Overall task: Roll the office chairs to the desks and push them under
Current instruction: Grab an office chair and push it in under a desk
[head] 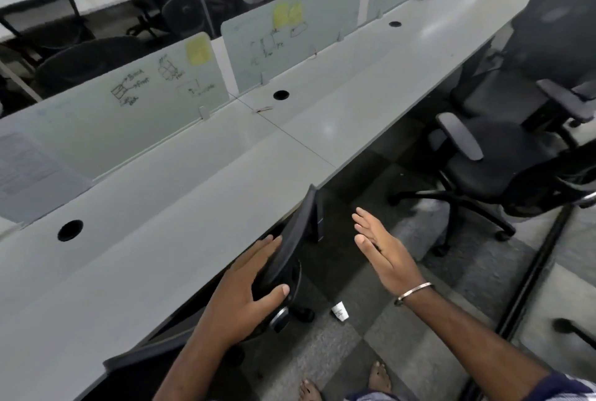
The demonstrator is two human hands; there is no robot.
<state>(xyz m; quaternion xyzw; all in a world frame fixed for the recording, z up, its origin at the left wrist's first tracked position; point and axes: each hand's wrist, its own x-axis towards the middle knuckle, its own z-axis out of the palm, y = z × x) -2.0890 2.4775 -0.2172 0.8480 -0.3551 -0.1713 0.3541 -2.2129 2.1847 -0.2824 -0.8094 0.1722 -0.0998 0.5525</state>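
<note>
Dim, cool overhead light leaves soft glare on the grey desk [180, 194], with wide-angle bending and blur toward the edges.

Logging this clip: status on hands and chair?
Left hand grips chair back, tight against desk. Right hand open, off it. Paper cup on floor nearby.

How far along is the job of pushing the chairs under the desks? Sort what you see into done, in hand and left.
Done: nothing is clearly finished. In hand: the near chair has its back right at the desk edge, the seat apparently underneath; the left hand grips its back, and the right hand hovers open beside it. Left: the two chairs on the right stand out from the desk and need rolling in.
</note>
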